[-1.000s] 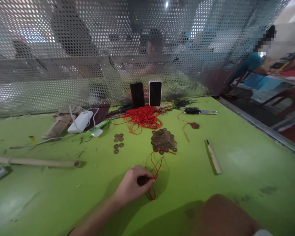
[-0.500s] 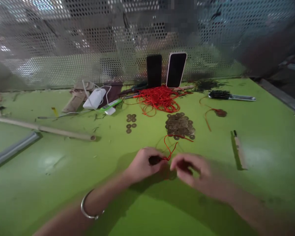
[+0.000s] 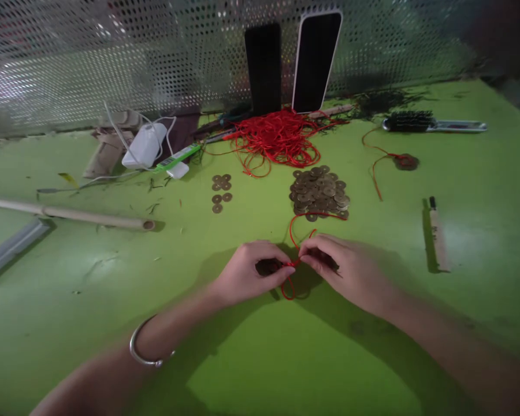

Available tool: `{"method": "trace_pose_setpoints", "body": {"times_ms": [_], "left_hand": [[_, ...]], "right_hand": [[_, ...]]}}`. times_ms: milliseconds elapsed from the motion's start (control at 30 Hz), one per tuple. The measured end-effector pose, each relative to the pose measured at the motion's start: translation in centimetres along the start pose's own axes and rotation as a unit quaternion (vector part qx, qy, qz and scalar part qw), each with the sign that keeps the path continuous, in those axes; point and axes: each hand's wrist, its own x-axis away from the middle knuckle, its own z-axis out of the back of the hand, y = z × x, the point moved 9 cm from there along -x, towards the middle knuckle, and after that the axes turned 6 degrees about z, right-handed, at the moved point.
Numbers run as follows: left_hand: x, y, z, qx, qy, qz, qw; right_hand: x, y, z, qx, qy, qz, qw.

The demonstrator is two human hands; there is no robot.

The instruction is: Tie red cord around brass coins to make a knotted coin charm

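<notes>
Between my hands runs a thin red cord point(image 3: 292, 231), its long end curving up to the near edge of a coin pile. My left hand point(image 3: 253, 268) pinches the cord between thumb and fingertips, and a small loop hangs below. Something dark sits inside its curled fingers, too shaded to make out. My right hand point(image 3: 342, 268) is closed in a pinch on the cord just to the right of the left fingertips. Beyond them lies the heap of brown coins point(image 3: 318, 190) with holes in their middles. To its left, several more coins point(image 3: 221, 185) lie in small groups.
A tangle of red cord point(image 3: 281, 138) lies at the back, below two upright phones point(image 3: 317, 60). A brush point(image 3: 433, 123) and a pen-like stick point(image 3: 437, 240) lie on the right. On the left are a white power bank point(image 3: 144, 145), a bamboo tube point(image 3: 69, 214) and a grey bar point(image 3: 15, 248).
My right hand has moved left to the cord and pinched it beside my left hand. The red loop now hangs below the left fingertips. The camera view has tilted down and come closer.
</notes>
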Motion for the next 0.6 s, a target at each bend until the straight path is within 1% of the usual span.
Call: {"method": "trace_pose_setpoints", "body": {"times_ms": [67, 133, 267, 333, 467, 600], "left_hand": [[0.0, 0.0, -0.1, -0.010, -0.003, -0.003, 1.000], [-0.1, 0.0, -0.1, -0.016, -0.004, -0.004, 1.000], [-0.1, -0.2, 0.0, -0.005, 0.004, 0.005, 1.000], [0.0, -0.3, 0.1, -0.005, 0.006, 0.008, 1.000], [0.0, -0.2, -0.1, -0.005, -0.003, -0.002, 1.000], [0.0, 0.0, -0.3, -0.004, -0.012, -0.012, 1.000]], "right_hand": [[-0.1, -0.2, 0.3, 0.009, 0.013, 0.020, 1.000], [-0.1, -0.5, 0.9, 0.019, 0.039, 0.038, 0.998], [0.0, -0.8, 2.0, 0.024, 0.081, 0.053, 0.995], [0.1, -1.1, 1.9, 0.024, 0.072, 0.066, 0.995], [0.4, -1.9, 0.5, 0.058, 0.011, 0.111, 0.992], [0.5, -2.0, 0.3, 0.054, 0.019, 0.126, 0.990]]}}
